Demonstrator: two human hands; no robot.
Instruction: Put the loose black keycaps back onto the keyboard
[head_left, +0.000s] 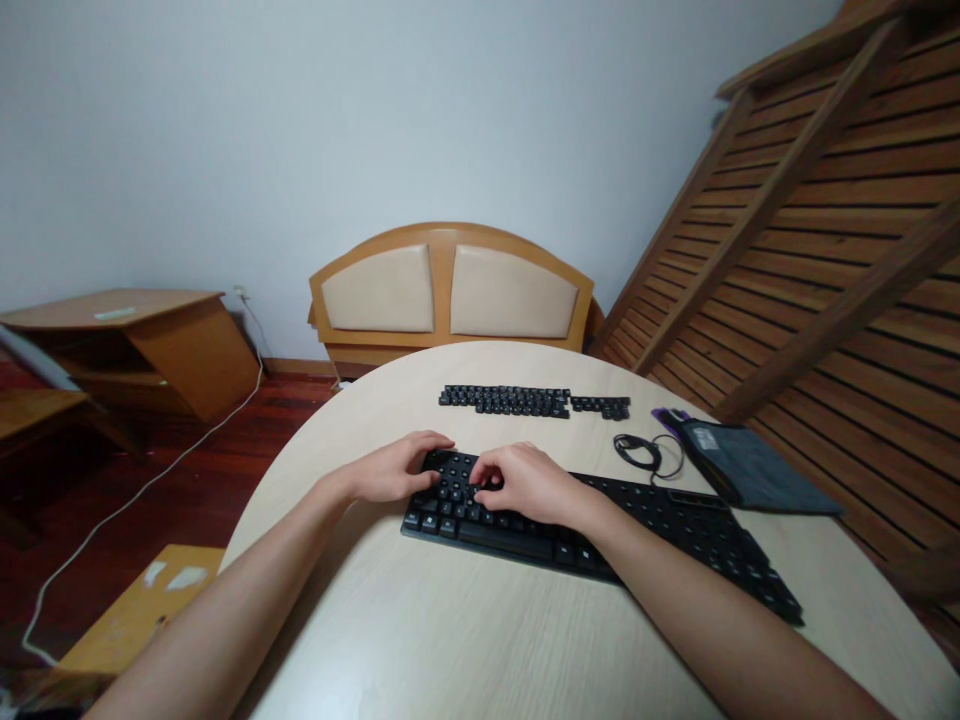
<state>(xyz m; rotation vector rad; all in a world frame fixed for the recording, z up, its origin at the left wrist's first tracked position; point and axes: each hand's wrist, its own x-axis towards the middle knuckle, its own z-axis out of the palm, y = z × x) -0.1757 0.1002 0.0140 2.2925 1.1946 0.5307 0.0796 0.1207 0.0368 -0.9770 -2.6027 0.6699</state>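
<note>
A black computer keyboard point(517, 540) lies at a slant on the round table, its front row of keys in place while many spots behind show bare key posts. My left hand point(394, 468) grips the keyboard's far left corner, fingers over the back edge and thumb on top. Over the left part of the keys, my right hand point(525, 482) is closed in a pinch, thumb and forefinger tips close to the posts; whatever is between them is too small to make out. Beyond the keyboard, loose black keycaps point(506, 401) stand in rows, with a smaller group point(600, 405) to their right.
A coiled black cable point(637, 452) lies behind the keyboard. Right of it is a dark grey cloth or pouch point(750, 468) with a purple edge. The pale round table point(360, 610) faces a wooden headboard point(442, 285). Slatted wood point(817, 230) leans at the right.
</note>
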